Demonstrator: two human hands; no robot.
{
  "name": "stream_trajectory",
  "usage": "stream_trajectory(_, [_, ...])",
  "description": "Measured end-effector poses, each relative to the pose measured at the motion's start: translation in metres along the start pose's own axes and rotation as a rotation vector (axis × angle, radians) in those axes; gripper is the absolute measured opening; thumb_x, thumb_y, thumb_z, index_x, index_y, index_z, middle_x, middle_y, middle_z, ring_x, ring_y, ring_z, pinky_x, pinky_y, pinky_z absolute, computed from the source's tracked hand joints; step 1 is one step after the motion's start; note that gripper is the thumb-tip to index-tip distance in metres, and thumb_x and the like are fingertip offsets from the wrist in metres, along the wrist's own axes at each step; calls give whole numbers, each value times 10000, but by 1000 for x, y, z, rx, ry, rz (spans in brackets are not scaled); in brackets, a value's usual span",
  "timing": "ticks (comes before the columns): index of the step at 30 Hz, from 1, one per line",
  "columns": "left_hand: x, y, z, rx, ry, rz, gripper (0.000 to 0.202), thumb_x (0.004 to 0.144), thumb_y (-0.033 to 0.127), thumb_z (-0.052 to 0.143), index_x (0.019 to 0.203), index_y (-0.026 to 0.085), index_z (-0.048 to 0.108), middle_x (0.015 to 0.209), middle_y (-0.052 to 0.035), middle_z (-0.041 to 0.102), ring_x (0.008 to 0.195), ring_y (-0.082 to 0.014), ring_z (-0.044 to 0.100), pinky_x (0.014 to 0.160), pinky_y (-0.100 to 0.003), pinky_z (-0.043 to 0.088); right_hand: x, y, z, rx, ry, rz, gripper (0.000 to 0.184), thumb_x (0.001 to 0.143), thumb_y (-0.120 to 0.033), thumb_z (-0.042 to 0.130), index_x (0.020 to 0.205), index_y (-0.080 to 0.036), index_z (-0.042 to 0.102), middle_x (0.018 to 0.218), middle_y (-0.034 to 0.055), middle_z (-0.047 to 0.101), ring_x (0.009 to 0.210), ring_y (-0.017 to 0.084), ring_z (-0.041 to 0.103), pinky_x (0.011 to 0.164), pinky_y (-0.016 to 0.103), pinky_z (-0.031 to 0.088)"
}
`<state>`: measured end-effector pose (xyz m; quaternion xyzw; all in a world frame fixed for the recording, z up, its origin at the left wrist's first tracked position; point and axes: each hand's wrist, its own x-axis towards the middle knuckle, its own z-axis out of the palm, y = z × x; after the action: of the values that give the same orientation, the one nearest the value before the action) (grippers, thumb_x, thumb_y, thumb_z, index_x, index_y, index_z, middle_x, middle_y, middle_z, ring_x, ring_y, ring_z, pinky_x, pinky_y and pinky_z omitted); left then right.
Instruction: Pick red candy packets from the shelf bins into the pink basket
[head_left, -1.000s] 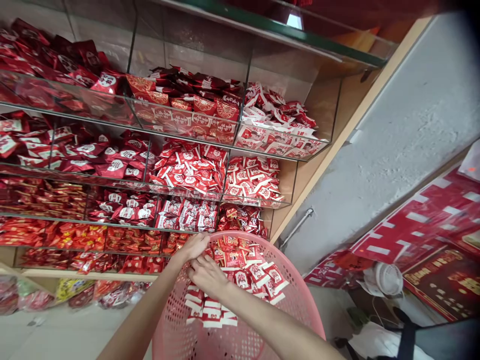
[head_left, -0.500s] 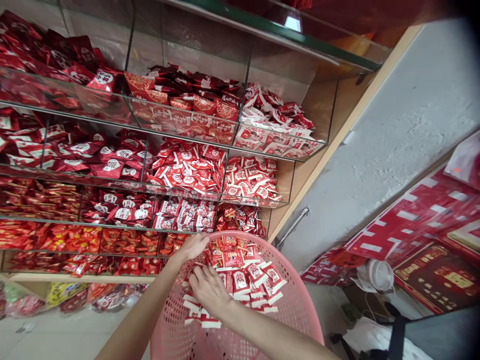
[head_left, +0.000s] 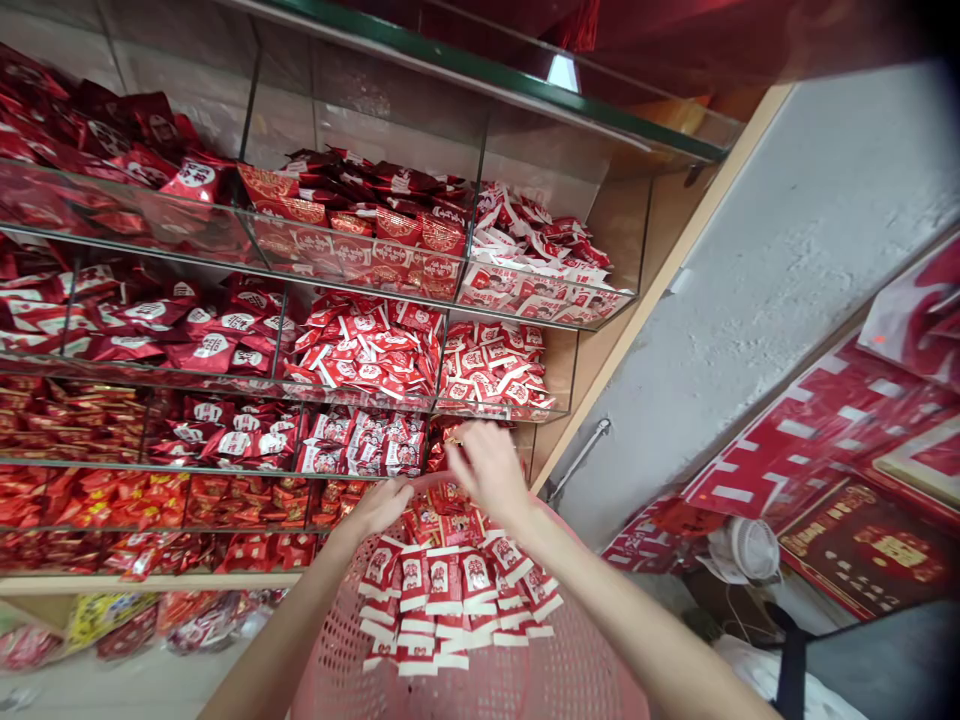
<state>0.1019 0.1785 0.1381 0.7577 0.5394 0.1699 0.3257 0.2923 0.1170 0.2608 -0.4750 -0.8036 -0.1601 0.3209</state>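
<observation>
A pink perforated plastic basket stands tilted below the shelves. Red-and-white candy packets overlap in rows inside it, with red-and-gold packets at its far end. My left hand is closed over the far left part of the basket's rim. Above the far rim is my right hand, close to a compartment of dark red packets. Motion smears its fingers, so I cannot tell whether anything is in them.
Clear-fronted shelf compartments filled with red packets cover the left and centre. A wooden side panel borders the grey wall. Bagged goods lie under the bottom shelf. Red boxes and a white roll are at right.
My right hand has lifted from the packets in the basket and moved up and right to the far rim. My left hand stays on the rim. The view has shifted slightly.
</observation>
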Motion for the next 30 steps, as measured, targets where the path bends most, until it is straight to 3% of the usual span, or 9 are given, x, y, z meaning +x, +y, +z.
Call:
stream_trajectory(3, [-1,1,-1,17,11,-7,391,849,407,281,917,191,601,988,-90,674,889,-233,607,730,-289,419,36,54,-23,-95,-1,153,137,883,-245,444,933,-162,541,932,89,612,879,214,516,762,327,371])
stream_trajectory(6, [-4,5,-3,17,1,-20,394,844,416,280,908,190,597,984,-89,674,881,-235,606,723,-290,422,60,93,-31,-204,-175,382,228,799,-309,571,965,-163,518,996,106,611,936,255,521,745,345,391])
stream_trajectory(10, [-7,9,-6,18,-1,-14,391,841,405,284,904,187,602,968,-95,670,878,-236,603,718,-294,420,81,111,-33,-248,-496,507,471,668,-391,698,1027,-163,496,1068,125,599,997,266,535,754,338,414])
stream_trajectory(13, [-6,8,-5,21,-9,-16,404,843,408,284,935,189,610,983,-96,668,897,-237,600,733,-297,417,90,107,-33,-286,-599,475,495,649,-347,713,1052,-166,492,1063,126,607,1024,265,541,763,329,420])
stream_trajectory(17, [-3,4,-2,8,-9,-37,439,841,424,293,1004,181,621,1042,-103,665,945,-247,592,771,-304,414,94,102,-33,-329,-604,457,454,663,-286,682,1056,-161,492,1029,134,624,992,262,565,739,321,424])
stream_trajectory(21, [-1,2,-1,-12,-18,-31,455,838,440,302,1051,192,617,1098,-100,650,971,-249,584,791,-309,409,90,112,-40,-240,-543,466,406,664,-329,664,1010,-184,509,978,88,638,911,232,587,692,291,420])
stream_trajectory(26, [-2,5,-2,15,-19,-33,419,839,429,300,965,183,616,976,-98,670,864,-235,604,710,-297,410,84,130,-49,-40,-414,410,386,664,-335,675,972,-168,512,897,58,637,813,189,588,673,270,418])
stream_trajectory(30, [-4,8,-3,25,-17,-34,392,840,421,308,926,186,610,933,-93,672,843,-229,607,683,-285,405,83,138,-51,55,-406,404,362,641,-318,701,915,-154,531,839,40,624,764,172,578,664,273,431])
